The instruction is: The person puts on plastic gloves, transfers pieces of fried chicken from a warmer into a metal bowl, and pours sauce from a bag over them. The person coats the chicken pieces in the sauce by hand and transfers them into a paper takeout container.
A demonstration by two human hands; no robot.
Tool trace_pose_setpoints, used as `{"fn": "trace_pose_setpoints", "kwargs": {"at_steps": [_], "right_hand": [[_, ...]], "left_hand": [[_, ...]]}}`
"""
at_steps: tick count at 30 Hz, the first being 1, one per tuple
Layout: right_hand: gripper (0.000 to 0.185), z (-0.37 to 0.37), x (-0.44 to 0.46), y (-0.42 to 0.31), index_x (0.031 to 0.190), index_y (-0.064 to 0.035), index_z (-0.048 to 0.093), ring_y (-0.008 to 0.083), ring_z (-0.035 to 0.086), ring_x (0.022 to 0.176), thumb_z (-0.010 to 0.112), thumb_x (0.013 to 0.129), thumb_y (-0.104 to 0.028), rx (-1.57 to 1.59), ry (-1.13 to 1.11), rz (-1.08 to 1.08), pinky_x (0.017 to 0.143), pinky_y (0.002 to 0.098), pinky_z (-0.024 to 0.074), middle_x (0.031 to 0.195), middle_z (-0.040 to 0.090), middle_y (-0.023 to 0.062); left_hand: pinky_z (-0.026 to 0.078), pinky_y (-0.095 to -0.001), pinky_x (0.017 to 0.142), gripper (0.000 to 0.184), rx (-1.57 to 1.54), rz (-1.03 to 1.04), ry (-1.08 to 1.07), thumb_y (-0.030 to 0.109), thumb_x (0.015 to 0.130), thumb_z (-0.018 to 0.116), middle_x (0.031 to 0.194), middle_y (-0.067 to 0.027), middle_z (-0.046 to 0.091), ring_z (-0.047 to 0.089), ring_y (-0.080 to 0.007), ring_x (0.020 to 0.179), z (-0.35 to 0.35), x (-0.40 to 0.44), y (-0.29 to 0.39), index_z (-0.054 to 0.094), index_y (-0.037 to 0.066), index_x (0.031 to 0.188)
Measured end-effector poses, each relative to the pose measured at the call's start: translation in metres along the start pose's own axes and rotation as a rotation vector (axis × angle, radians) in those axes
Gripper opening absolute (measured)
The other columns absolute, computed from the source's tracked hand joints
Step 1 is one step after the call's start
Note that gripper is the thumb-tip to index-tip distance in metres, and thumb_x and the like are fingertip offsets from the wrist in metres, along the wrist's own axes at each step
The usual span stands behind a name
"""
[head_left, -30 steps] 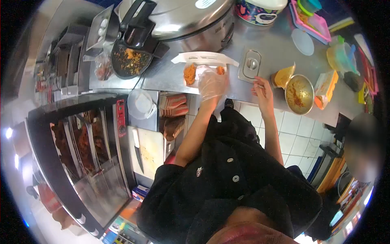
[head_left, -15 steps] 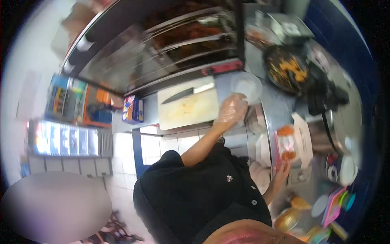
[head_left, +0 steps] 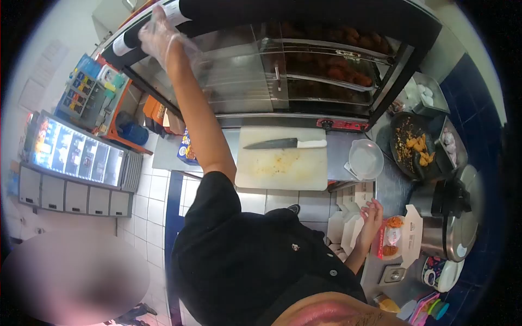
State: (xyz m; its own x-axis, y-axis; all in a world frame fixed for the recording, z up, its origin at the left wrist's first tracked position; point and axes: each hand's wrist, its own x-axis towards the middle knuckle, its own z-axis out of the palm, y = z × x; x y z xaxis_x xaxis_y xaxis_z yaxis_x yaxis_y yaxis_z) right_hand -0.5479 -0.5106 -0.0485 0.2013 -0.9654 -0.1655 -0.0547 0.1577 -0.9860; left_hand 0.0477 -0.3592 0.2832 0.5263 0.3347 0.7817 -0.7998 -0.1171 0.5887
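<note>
My left hand (head_left: 162,39), in a clear plastic glove, reaches up at the top of the heated display cabinet (head_left: 310,117), beside its white labels. Its fingers are extended, with no object visible in them. My bare right hand (head_left: 371,216) has its fingers apart and is empty, next to the open carton (head_left: 412,233). Fried pieces (head_left: 390,250) and a white packet (head_left: 393,237) lie in that carton. Trays of food (head_left: 337,70) stand behind the cabinet's glass.
A knife (head_left: 283,143) lies on the cutting board (head_left: 280,165) below the cabinet. To its right are a plastic bowl (head_left: 366,160), a dark pan with food bits (head_left: 405,130) and a large cooker (head_left: 462,233). A blurred person (head_left: 76,277) is at lower left.
The view has turned left towards the cabinet. My left hand has gone from the carton, past the plastic bowl, to the cabinet top. My right hand has come off the carton's edge.
</note>
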Motion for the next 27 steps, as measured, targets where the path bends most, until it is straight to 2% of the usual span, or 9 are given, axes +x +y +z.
{"fn": "trace_pose_setpoints", "kwargs": {"at_steps": [5,6,7,8,13,16,20,22,27], "right_hand": [[0.035,0.025,-0.007,-0.012,0.131,-0.0019,0.062,0.0166,0.064,0.101,0.059,0.104,-0.024,-0.018,-0.035,-0.055,0.090,0.0311,0.0520,0.121,0.065,0.0090],[0.036,0.033,-0.015,-0.037,0.132,-0.0015,0.061,0.0168,0.063,0.108,0.060,0.104,-0.024,0.002,-0.072,-0.034,0.094,0.0319,0.0508,0.122,0.065,0.0089],[0.036,0.030,-0.014,-0.027,0.132,-0.0022,0.061,0.0184,0.062,0.115,0.059,0.105,-0.025,0.081,-0.143,-0.065,0.098,0.0338,0.0495,0.125,0.065,0.0090],[0.040,0.027,-0.021,-0.036,0.136,-0.0040,0.059,0.0165,0.061,0.113,0.054,0.106,-0.031,0.050,-0.208,-0.062,0.097,0.0324,0.0482,0.128,0.064,0.0077],[0.042,-0.016,-0.043,-0.006,0.134,-0.0069,0.060,0.0148,0.059,0.110,0.059,0.104,-0.036,0.275,-0.167,0.004,0.095,0.0305,0.0456,0.118,0.066,0.0048],[0.023,-0.051,-0.051,0.024,0.116,-0.0044,0.071,0.0152,0.063,0.083,0.069,0.098,-0.018,0.130,0.219,0.060,0.078,0.0294,0.0501,0.100,0.071,0.0034],[0.024,-0.134,-0.047,0.010,0.116,-0.0056,0.071,0.0198,0.065,0.081,0.069,0.096,-0.018,-0.429,0.522,0.019,0.076,0.0333,0.0514,0.098,0.070,0.0093],[0.023,-0.189,-0.025,0.016,0.110,-0.0059,0.073,0.0262,0.068,0.088,0.072,0.090,-0.018,-0.811,0.677,-0.270,0.079,0.0392,0.0531,0.098,0.068,0.0144],[0.037,-0.262,0.049,0.064,0.119,-0.0069,0.065,0.0341,0.062,0.111,0.074,0.085,-0.018,-1.254,0.491,-0.287,0.094,0.0451,0.0514,0.113,0.066,0.0161]], "left_hand": [[0.046,-0.0437,0.071,0.025,0.247,0.563,-0.361,0.020,0.099,0.060,0.091,-0.0182,0.067,0.062,-0.0306,0.077,0.007,-0.092,0.038,0.073,-0.001,0.103],[0.045,-0.0393,0.071,0.022,-0.296,-0.226,-0.447,0.020,0.099,0.064,0.087,-0.0107,0.063,0.058,-0.0238,0.078,0.010,-0.161,0.099,0.068,-0.001,0.100],[0.044,-0.0351,0.074,0.022,-0.074,-0.370,-0.676,0.022,0.097,0.069,0.085,-0.0040,0.059,0.053,-0.0178,0.079,0.004,-0.216,0.109,0.062,0.001,0.095],[0.044,-0.0342,0.075,0.025,-0.422,-0.396,-0.920,0.024,0.096,0.072,0.083,-0.0039,0.056,0.051,-0.0172,0.078,-0.004,-0.287,0.098,0.059,0.004,0.087],[0.048,-0.0324,0.082,0.020,-0.686,-0.601,-2.047,0.020,0.096,0.072,0.095,-0.0064,0.066,0.059,-0.0155,0.088,-0.075,-0.506,0.181,0.070,0.002,0.104],[0.050,-0.0330,0.082,0.022,-0.624,-0.612,-2.193,0.022,0.095,0.074,0.100,-0.0075,0.065,0.061,-0.0158,0.088,-0.093,-0.562,0.196,0.068,0.001,0.102],[0.050,-0.0324,0.080,0.024,-0.665,-0.371,-2.220,0.026,0.098,0.069,0.096,-0.0052,0.066,0.059,-0.0137,0.085,-0.073,-0.591,0.235,0.068,0.001,0.099],[0.051,-0.0354,0.079,0.027,-0.648,-0.422,-2.240,0.028,0.097,0.067,0.093,-0.0095,0.067,0.062,-0.0191,0.084,-0.059,-0.622,0.240,0.069,0.000,0.099],[0.051,-0.0412,0.077,0.031,-0.622,-0.314,-2.156,0.027,0.098,0.059,0.090,-0.0183,0.070,0.065,-0.0299,0.082,-0.034,-0.704,0.245,0.069,-0.003,0.098]]}}
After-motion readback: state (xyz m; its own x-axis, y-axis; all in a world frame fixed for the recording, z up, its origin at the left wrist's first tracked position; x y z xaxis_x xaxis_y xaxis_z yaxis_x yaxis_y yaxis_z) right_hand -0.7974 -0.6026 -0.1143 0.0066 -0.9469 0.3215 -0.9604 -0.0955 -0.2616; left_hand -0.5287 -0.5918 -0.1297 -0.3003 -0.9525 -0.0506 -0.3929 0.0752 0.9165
